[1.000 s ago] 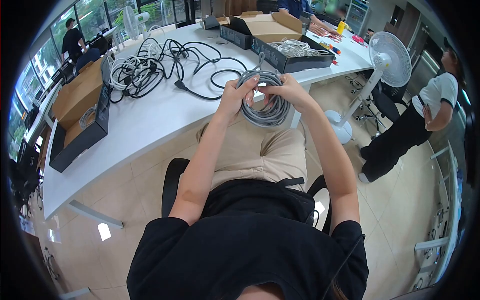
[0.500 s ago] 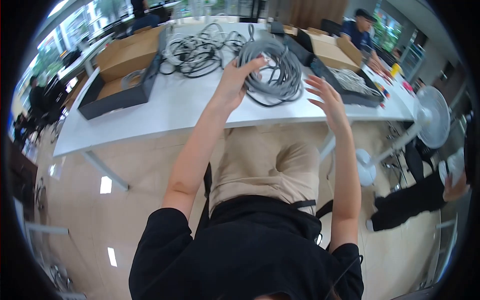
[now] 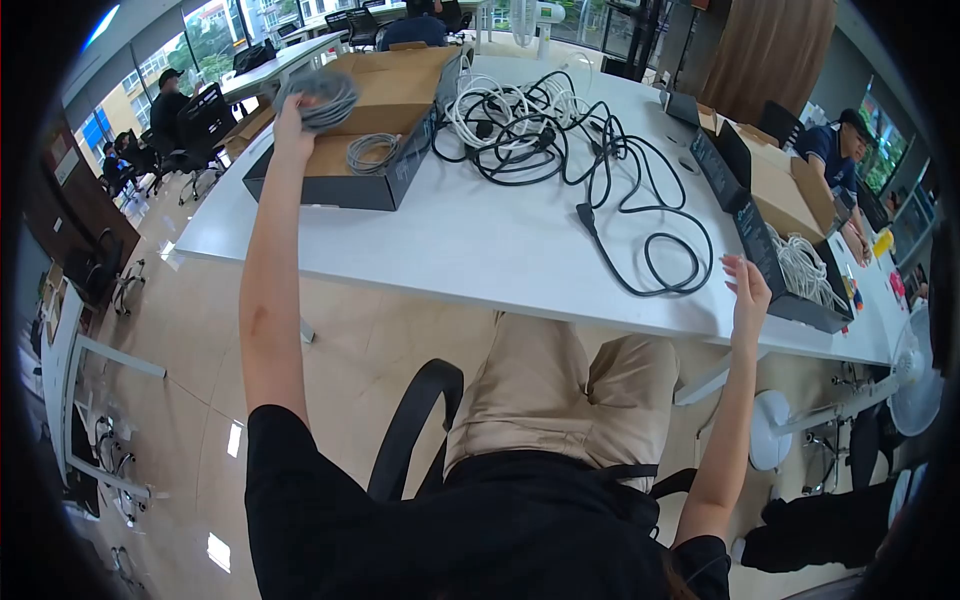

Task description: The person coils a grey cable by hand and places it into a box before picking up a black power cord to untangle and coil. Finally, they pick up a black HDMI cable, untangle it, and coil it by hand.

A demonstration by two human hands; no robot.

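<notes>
left hand [image 3: 293,125] grasps grey cable coil [image 3: 330,103], motion-blurred, raised over left box [image 3: 340,192] | left box: lid up, 1 smaller coil [image 3: 358,160] inside | mid-table [image 3: 480,250]: black-and-white cable tangle [image 3: 540,125] | right hand [image 3: 749,293]: gripping nothing, fingers loosely bent, just beside right box [image 3: 815,312] | right box: lid up, white cables [image 3: 805,268] inside

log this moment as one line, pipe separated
left hand: holding grey cable coil at open left box | right hand: nothing visibly held, near right box | tangled cables: on table
</notes>
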